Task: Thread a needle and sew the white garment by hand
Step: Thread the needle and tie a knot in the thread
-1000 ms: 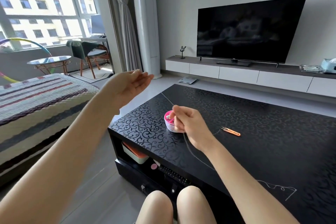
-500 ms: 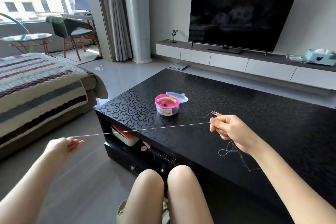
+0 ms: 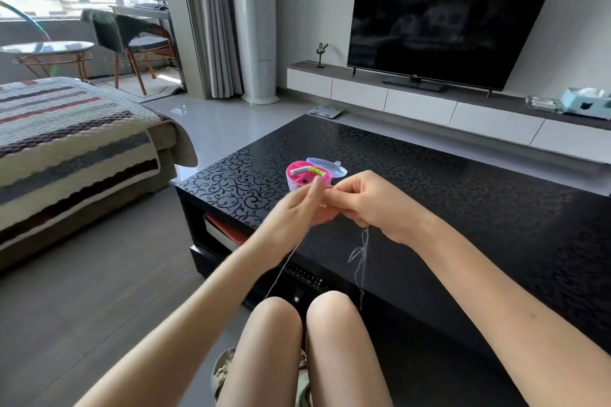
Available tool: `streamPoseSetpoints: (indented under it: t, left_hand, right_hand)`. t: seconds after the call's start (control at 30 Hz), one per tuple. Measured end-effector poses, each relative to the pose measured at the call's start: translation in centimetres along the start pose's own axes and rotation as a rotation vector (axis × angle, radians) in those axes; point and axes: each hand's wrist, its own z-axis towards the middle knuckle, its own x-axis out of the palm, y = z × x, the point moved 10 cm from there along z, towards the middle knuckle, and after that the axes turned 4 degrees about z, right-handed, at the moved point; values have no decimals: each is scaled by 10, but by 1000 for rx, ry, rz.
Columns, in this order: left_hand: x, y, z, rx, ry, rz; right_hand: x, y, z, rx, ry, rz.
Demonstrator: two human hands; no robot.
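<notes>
**A:** Where is the thread (image 3: 282, 269) in relation to your hands?

**B:** Your two hands meet fingertip to fingertip above the near edge of the black table (image 3: 463, 208). Your left hand (image 3: 294, 208) has its fingers curled and its thumb raised, pinching the thread. From under that hand one strand runs down and to the left, ending by your left knee (image 3: 274, 311).

**A:** And the other hand?

**B:** Your right hand (image 3: 377, 205) is curled too, its thumb and forefinger nipped together against the left fingertips. A loose tangle (image 3: 360, 253) of thread hangs from beneath its palm, in front of the table's edge. Whether a needle sits in that pinch is too small to tell.

**A:** What lies beyond them?

**B:** The pink sewing box (image 3: 297, 175) stands on the table just behind your left fingertips, with its clear lid (image 3: 330, 168) open on its right side.
</notes>
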Motion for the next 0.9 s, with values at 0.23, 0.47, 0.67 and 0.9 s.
streamPoseSetpoints:
  t: [0.23,0.47,0.67,0.9]
  left_hand:
    - [-6,1,20,-38,-68,246]
    - [-19,-29,42,13,-26,333]
    - [-51,-64,61,41,-55,-25]
    - [-50,-105,75,93,39,-217]
  right_hand:
    - [-14,-8,-2,26,-17,140]
    - [-16,-14,-5,-74,39,400]
    - [-26,-30,-7,-98,65,540]
    - [0,-55,-4,-100,255,615]
